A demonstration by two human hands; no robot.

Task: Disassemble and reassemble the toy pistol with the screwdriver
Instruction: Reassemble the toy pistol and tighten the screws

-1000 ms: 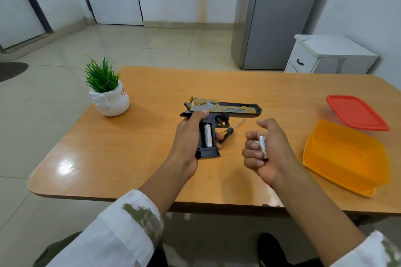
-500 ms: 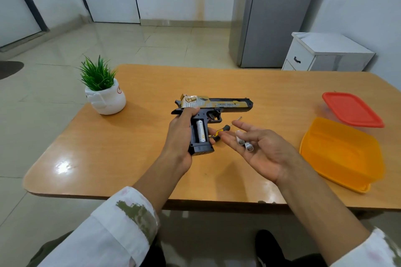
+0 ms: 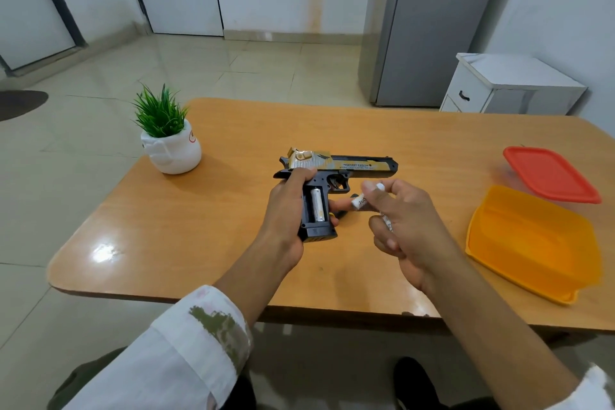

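While gripped over the wooden table (image 3: 199, 230) by the left hand (image 3: 286, 210) curled round its black butt, showed as a gold-and-black toy pistol (image 3: 352, 166) aimed right, grip uncovered with one white AA battery (image 3: 317, 204) seated, with loose batteries (image 3: 360, 201) pinched in the curled right hand (image 3: 406, 226) just beside.

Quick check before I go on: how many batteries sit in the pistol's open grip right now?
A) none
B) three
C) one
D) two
C: only one battery shows in the open grip of the pistol, which the left hand holds; the right hand pinches a loose battery beside it.
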